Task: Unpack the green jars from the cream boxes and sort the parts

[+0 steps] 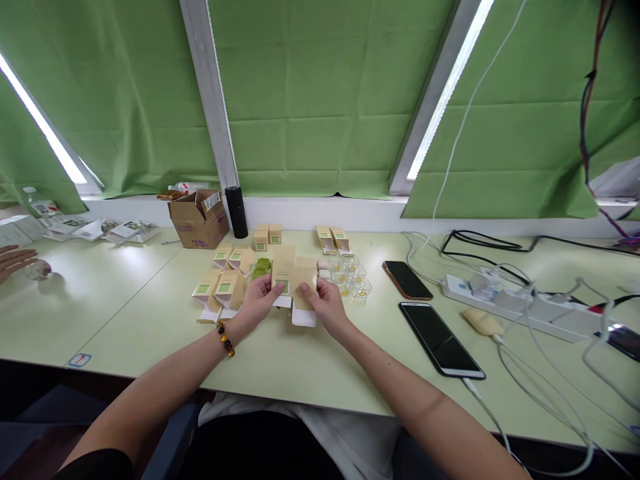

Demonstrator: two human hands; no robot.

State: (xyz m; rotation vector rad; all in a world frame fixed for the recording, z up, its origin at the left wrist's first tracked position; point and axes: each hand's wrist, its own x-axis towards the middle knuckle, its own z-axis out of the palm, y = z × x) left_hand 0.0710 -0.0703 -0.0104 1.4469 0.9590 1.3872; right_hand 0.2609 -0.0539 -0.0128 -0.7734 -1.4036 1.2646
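An unfolded tan cardboard box [296, 276] with a small green label is held up over the table between both hands. My left hand [259, 299] pinches its left side, thumb on the front by the label. At the right side my right hand [326, 303] grips it, thumb on the front, with a white flap hanging below. Just behind are green square pieces [262, 268], partly hidden by the cardboard. Several clear glass containers with yellowish bottoms [349, 276] stand to the right. Left of my hands lie several tan boxes with open flaps [230, 288].
Closed small boxes [267, 236] and two open ones [333, 240] sit at the back, near a brown carton [199, 219] and a black cylinder [236, 212]. Phones [442, 340], a power strip [515, 308] and cables cover the right. Another person's hand [15, 260] is at far left.
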